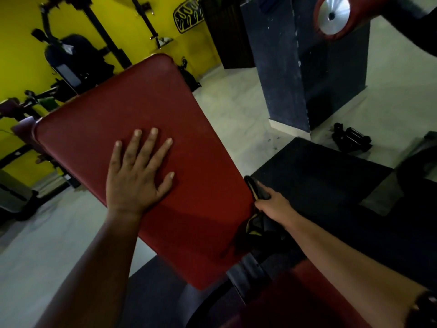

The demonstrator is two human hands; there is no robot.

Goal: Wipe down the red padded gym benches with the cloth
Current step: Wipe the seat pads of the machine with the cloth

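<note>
Pressing flat with fingers spread, the left hand (136, 172) steadies the red bench pad (132, 110). At the pad's near right edge, the right hand (272, 204) grips the dark cloth (256, 223); the pad stretches far-left from it, so the right hand is nearer for wiping.

Bare red pad (165, 110) lies open beyond the flat left hand (134, 176). A dark pillar (295, 67) blocks the right.

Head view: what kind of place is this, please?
Most likely a gym: a red padded bench under the left hand, black exercise machines by the yellow wall, and dumbbells on the floor.
</note>
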